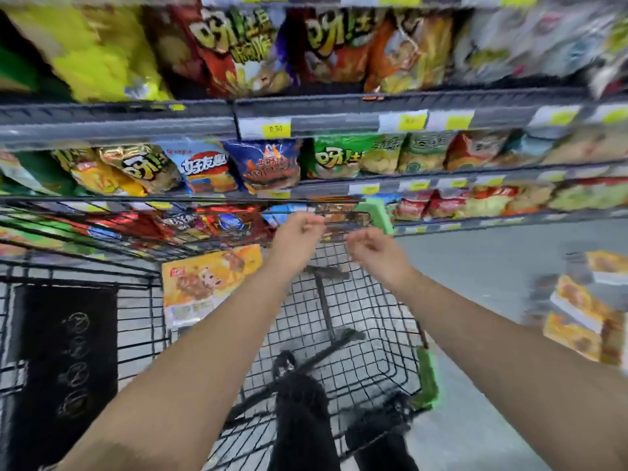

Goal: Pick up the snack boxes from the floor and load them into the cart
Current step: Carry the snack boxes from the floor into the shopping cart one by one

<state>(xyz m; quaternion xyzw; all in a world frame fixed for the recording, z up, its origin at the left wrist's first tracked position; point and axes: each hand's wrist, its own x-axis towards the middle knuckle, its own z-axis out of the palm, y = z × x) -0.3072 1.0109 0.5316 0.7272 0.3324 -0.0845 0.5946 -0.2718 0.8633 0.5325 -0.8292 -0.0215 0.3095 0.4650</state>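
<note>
A black wire shopping cart (356, 321) with green corner bumpers stands right in front of me. One yellow-orange snack box (207, 283) leans upright inside it against the left wall. Both my arms reach out over the basket. My left hand (299, 232) hovers near the cart's far rim, fingers curled and holding nothing. My right hand (370, 248) is beside it, also curled and empty. Several more yellow snack boxes (584, 314) lie stacked on the grey floor at the right. The whole view is blurred by motion.
Store shelves (306, 120) packed with chip bags rise just beyond the cart. The cart's black child-seat flap (68, 362) is at the lower left. My dark shoes (306, 396) show through the mesh. Grey floor (492, 260) stretches to the right.
</note>
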